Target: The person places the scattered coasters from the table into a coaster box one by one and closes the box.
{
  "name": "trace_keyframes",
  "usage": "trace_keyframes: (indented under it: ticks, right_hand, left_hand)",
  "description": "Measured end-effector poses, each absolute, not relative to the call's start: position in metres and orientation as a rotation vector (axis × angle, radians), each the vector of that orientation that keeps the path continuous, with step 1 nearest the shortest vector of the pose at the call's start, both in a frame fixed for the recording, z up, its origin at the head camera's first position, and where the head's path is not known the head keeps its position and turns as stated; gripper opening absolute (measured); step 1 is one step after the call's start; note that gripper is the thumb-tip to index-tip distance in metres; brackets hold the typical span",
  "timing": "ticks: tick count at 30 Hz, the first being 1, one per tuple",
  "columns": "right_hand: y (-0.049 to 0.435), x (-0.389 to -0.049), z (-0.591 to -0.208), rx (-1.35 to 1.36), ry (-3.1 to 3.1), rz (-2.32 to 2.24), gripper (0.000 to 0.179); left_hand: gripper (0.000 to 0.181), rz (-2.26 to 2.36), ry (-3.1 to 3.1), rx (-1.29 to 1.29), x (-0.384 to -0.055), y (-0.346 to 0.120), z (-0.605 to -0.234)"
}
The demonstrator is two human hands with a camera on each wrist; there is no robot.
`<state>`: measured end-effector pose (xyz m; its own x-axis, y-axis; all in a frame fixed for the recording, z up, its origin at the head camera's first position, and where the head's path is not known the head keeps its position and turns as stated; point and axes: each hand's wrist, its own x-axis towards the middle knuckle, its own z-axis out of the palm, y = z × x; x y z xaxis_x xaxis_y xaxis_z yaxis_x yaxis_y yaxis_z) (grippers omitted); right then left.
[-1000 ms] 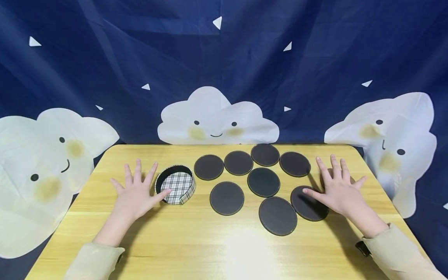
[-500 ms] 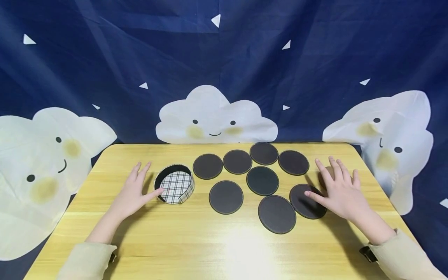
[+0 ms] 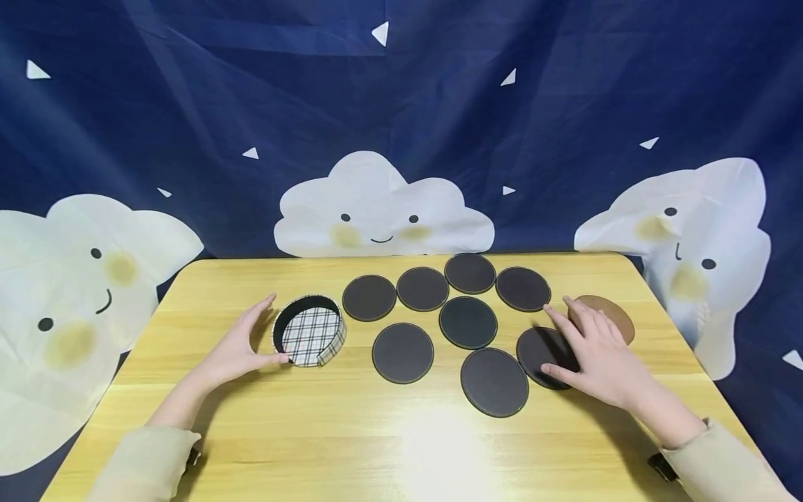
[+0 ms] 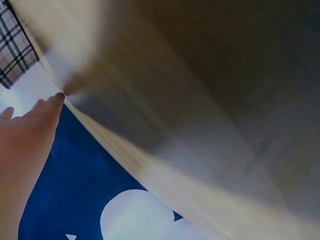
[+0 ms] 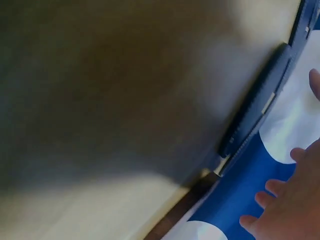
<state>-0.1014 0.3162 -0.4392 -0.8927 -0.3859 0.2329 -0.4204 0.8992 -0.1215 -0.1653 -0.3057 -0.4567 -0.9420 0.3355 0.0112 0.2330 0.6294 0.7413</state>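
Observation:
A round holder (image 3: 310, 335) with a checked inside and a dark inner wall stands on the left of the table. Beside it is my left hand (image 3: 232, 352), thumb at the holder's near left edge and fingers extended; whether it touches is unclear. My right hand (image 3: 602, 362) hovers with spread, slightly bent fingers above a dark round coaster (image 3: 538, 348). Just beyond those fingers lies a brown coaster (image 3: 613, 315), partly covered by them. In the right wrist view, the right hand (image 5: 292, 200) appears apart from the coasters, and neither hand holds anything.
Several more dark coasters lie flat across the middle of the wooden table (image 3: 314, 432), among them one nearest the front (image 3: 494, 382) and one by the back edge (image 3: 470, 273). A blue curtain (image 3: 439, 104) with cloud prints hangs behind the table.
My left thumb has moved from over the holder to its near left edge, and the fingers have drawn together. My right hand has shifted left, uncovering more of the brown coaster.

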Motion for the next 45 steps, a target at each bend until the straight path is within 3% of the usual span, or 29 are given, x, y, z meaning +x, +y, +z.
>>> trace_keyframes:
  ticks: [20, 28, 45]
  right_hand:
    - [0.309, -0.108, -0.459, 0.963, -2.753, 0.204, 0.094]
    - [0.304, -0.109, -0.456, 0.951, -2.828, 0.215, 0.084]
    - [0.302, -0.116, -0.453, 0.850, -2.881, 0.222, 0.083]
  left_hand:
    - [0.118, 1.420, 2.431, 0.511, -0.170, -0.305, -0.463]
    - [0.114, 1.570, 2.284, 0.459, -0.169, -0.305, -0.467]
    - [0.112, 1.663, 2.171, 0.457, -0.174, -0.307, -0.474]
